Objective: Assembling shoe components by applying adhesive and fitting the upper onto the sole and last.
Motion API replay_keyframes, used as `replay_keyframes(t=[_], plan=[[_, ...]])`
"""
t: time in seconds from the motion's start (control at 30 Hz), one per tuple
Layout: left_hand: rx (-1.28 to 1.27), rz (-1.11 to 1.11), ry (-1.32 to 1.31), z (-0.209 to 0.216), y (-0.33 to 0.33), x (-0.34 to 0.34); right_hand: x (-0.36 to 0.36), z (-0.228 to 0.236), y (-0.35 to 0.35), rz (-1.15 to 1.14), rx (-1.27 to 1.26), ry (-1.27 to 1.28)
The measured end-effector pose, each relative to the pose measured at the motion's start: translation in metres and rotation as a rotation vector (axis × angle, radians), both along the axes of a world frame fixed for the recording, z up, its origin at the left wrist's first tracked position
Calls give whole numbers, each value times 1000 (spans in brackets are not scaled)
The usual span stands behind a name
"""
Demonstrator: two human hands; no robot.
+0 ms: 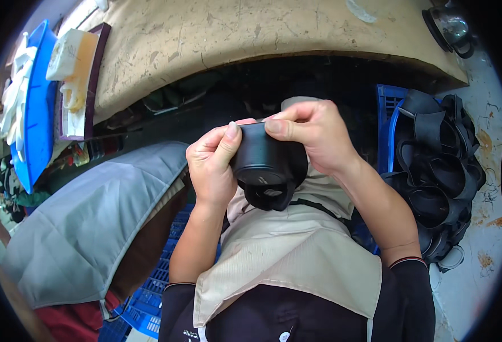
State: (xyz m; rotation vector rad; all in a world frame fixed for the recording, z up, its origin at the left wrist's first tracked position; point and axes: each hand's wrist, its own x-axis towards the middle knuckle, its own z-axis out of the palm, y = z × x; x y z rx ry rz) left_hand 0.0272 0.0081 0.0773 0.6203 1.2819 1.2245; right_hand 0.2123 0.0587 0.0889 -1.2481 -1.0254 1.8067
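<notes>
Over my lap I hold a black leather shoe upper [256,151], its smooth curved side toward me and a looped, darker part hanging below. My left hand [212,162] is closed on its left upper edge, with the thumb lying along the side. At the right end of that same edge, my right hand [316,134] pinches the leather between thumb and bent fingers. The fingertips behind the leather are hidden. Beneath it, a beige apron [296,256] covers my lap.
A worktable [251,34] with a scuffed tan cover spans the far side. Right, a blue crate [385,100] stands beside heaped black uppers [439,159]. Left are a blue tray [37,108] of white pieces, a yellowish block [71,54] and another person's grey apron [102,211]. A glass pot [451,28] is far right.
</notes>
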Motion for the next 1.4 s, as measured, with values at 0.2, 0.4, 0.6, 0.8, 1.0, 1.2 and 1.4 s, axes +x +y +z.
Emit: replay_keyframes(t=[0.2, 0.4, 0.6, 0.8, 1.0, 1.2, 1.4], plan=[[207, -169, -8, -8, 9, -5, -2, -10, 20, 39, 228, -100], [155, -344, 92, -1, 25, -3, -10, -12, 20, -13, 496, -431], [204, -320, 177, -35, 19, 6, 0, -56, 48, -31, 495, -171], [157, -366, 197, -53, 29, 1, -25, -106, 44, 11, 405, -112], [134, -186, -281, -29, 36, -29, -13, -58, 44, 289, 103, 234], [25, -385, 438, 0, 22, -43, -14, -23, 0, 443, 414, -151], [-32, -213, 470, -19, 8, -40, -35, -9, -22, 362, 145, -391]])
